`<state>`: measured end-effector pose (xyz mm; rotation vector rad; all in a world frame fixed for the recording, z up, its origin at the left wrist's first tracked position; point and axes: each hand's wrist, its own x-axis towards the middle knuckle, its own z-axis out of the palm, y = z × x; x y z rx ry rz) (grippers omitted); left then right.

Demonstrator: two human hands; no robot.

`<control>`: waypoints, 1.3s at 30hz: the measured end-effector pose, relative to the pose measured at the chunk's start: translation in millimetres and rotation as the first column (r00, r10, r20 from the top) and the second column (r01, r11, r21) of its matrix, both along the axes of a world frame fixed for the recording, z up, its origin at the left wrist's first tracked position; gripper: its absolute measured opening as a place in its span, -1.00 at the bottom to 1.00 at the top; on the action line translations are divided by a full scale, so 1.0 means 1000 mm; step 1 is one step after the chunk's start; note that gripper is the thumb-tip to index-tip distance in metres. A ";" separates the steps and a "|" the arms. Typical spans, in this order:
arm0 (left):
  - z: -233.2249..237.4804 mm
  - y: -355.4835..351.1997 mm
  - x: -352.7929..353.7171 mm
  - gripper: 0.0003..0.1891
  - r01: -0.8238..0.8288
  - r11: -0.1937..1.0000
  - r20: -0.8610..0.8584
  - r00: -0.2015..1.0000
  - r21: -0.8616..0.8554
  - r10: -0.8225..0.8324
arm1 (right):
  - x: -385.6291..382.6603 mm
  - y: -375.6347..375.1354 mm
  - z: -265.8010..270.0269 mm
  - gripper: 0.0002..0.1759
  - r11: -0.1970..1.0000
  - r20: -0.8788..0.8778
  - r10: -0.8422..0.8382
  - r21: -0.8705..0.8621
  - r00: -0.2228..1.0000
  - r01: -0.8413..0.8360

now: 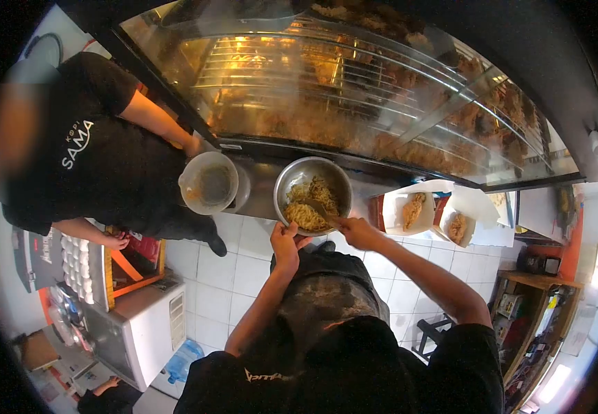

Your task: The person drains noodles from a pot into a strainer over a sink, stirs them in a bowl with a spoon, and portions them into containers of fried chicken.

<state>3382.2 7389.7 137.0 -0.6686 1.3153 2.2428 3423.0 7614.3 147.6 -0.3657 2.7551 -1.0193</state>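
Note:
A round metal mixing bowl (344, 181) stands on the counter in front of me and holds yellowish noodles (305, 216). My left hand (286, 243) grips the near rim of the bowl, with the thumb up at its edge. In my right hand (358, 233) is the handle of a brown, wooden-looking spoon (318, 207). Its head lies among the noodles, partly sunk in them, so its exact shape is hard to make out.
A translucent plastic container (190, 188) is left of the bowl, beside a co-worker in a black shirt (99, 159). Rightward, two open boxes (420, 222) hold fried pieces. A glass display case (382, 96) with fried food rises behind the counter.

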 end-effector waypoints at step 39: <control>-0.020 0.034 0.040 -0.71 0.082 0.988 0.024 0.996 0.132 -0.086 | 0.024 0.013 0.004 -0.43 0.989 0.403 -0.145 0.027 0.904 0.146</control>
